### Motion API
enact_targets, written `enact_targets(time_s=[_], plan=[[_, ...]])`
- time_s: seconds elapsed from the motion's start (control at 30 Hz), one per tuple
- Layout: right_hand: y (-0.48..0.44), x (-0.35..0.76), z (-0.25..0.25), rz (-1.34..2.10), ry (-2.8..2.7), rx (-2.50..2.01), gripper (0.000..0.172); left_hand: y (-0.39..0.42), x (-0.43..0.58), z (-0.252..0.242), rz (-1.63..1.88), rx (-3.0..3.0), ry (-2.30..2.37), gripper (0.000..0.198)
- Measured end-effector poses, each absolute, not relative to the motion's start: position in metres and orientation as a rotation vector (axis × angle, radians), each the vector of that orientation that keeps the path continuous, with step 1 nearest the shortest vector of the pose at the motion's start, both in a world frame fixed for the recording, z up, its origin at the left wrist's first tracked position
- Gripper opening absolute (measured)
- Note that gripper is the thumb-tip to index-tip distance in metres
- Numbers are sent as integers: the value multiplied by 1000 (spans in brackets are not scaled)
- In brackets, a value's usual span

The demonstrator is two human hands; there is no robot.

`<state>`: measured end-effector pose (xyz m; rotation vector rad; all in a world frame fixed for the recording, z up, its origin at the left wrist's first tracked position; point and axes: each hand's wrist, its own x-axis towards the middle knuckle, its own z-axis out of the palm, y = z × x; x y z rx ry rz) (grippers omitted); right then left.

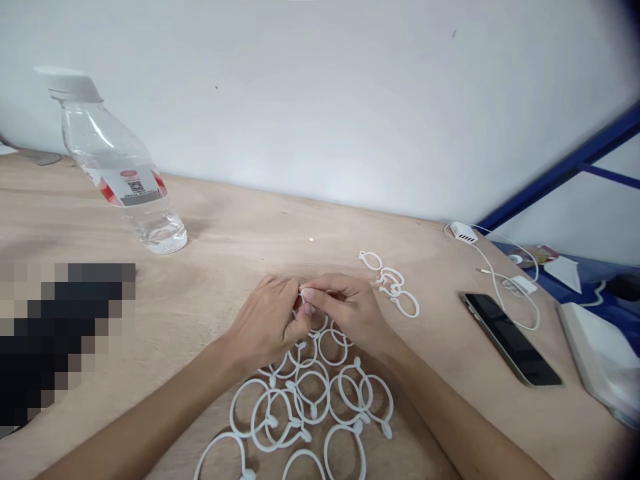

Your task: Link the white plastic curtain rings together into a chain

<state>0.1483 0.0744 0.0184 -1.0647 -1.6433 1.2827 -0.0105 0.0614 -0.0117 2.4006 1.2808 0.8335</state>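
My left hand [273,317] and my right hand [350,308] meet above the table, fingertips pinched together. Between them shows a small curved piece of a white plastic ring [303,293]; most of it is hidden by the fingers. A spot of red also shows between the fingers, too small to make out. Below and in front of my hands, several white open rings with small tabbed ends [313,393] lie overlapping on the wood. Beyond my right hand is a smaller group of white rings [407,304], which look closed.
A clear water bottle [135,180] stands at the left on the wooden table [240,220]. To the right lie a phone [510,339], a white charger [463,231] with cable, and a white box-like object [600,353]. Blue metal framing [550,167] borders the right side. A blurred-out dark shape [60,347] is at left.
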Motion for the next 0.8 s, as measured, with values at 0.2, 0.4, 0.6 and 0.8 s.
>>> enact_targets(time_s=[0.2,0.4,0.6,0.8], plan=[[108,197,12,245,-1837,-1641,27,59,-8,-9,892,2392,1418,26],[125,231,-4,-177,-2033,-1957,26,58,-9,-7,944,2372,1364,40],[105,187,13,984,-1820,-1348,21,63,-11,-11,1029,2189,1451,43],[87,160,16,1500,-1521,-1059,19,62,-13,-5,1154,2091,1212,33]])
